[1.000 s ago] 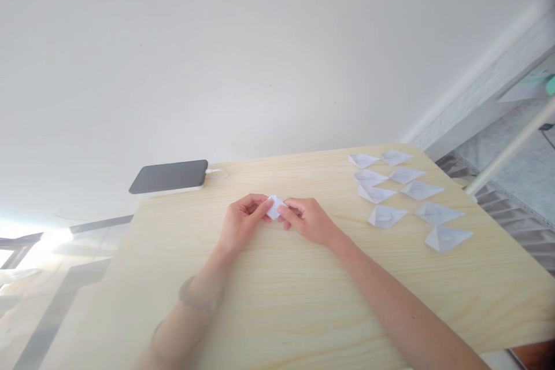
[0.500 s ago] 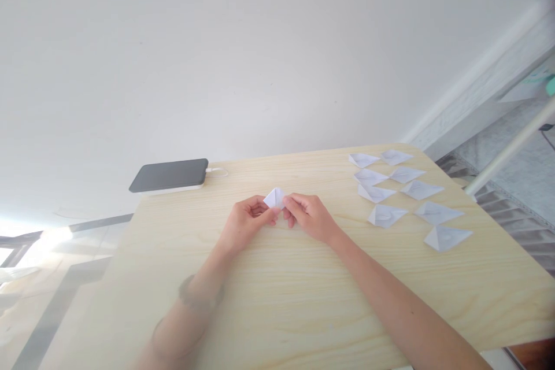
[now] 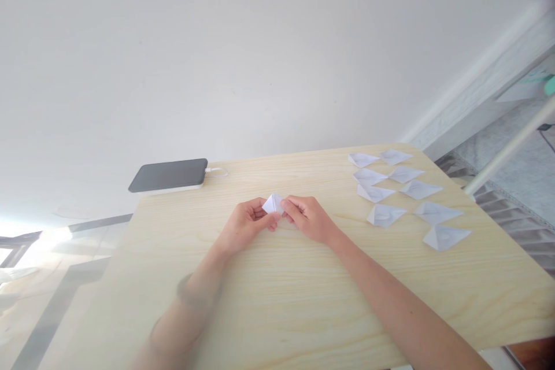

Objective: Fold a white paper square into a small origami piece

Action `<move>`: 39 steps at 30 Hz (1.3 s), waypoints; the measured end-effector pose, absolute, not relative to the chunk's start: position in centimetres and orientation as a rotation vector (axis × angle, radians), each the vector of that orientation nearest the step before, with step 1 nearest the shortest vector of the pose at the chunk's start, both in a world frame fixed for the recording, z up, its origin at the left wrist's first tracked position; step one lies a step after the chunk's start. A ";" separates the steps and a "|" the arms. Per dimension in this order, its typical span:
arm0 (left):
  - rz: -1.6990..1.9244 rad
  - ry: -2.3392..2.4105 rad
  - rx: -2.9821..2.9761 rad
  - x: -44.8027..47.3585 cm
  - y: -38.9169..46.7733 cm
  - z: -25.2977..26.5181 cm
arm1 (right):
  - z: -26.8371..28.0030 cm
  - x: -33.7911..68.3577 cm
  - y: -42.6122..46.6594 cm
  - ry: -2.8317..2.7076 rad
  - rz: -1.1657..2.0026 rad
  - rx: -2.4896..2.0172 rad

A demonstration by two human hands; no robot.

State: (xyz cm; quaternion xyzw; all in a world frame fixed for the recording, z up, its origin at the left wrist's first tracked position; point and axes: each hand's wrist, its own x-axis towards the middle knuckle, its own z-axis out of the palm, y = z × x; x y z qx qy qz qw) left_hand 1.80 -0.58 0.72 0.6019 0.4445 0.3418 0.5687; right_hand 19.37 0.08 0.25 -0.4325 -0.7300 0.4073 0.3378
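Note:
A small piece of folded white paper is held between my two hands above the middle of the table. My left hand grips it from the left, thumb in front and fingers behind. On the other side my right hand pinches its right edge between thumb and fingers. A crease runs down the paper's face, and its right part is hidden by my right fingers. Several kite-shaped folded white papers lie in uneven rows on the right of the table, apart from my hands.
A dark-screened phone rests on a white block at the table's back left, with a white cable plugged in. Behind the pale wooden table rises a white wall. A whitish pole slants past the right edge.
The folded paper has tilted and dropped slightly, with both hands still on it. My right fingers have drawn in closer together. The papers on the right lie as before.

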 end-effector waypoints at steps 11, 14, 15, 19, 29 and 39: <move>0.979 1.268 1.494 1.9 -0.5 0.2 | -0.1 18.8 -0.3 -1.883 0.811 -1.067; 0.972 1.270 1.558 1.9 -0.6 0.1 | -0.3 18.8 -0.3 -1.897 0.746 -1.095; 0.974 1.266 1.570 2.0 -0.6 0.1 | -0.3 18.8 -0.3 -1.905 0.725 -1.109; 0.989 1.270 1.535 2.3 -0.8 0.2 | -0.6 18.8 -0.3 -1.917 0.657 -1.162; 1.140 1.268 1.231 2.0 -0.1 0.2 | -0.7 18.8 -0.3 -1.676 0.745 -1.220; 1.257 1.034 1.049 1.8 0.3 -0.2 | -0.7 19.0 0.0 -1.368 0.949 -1.181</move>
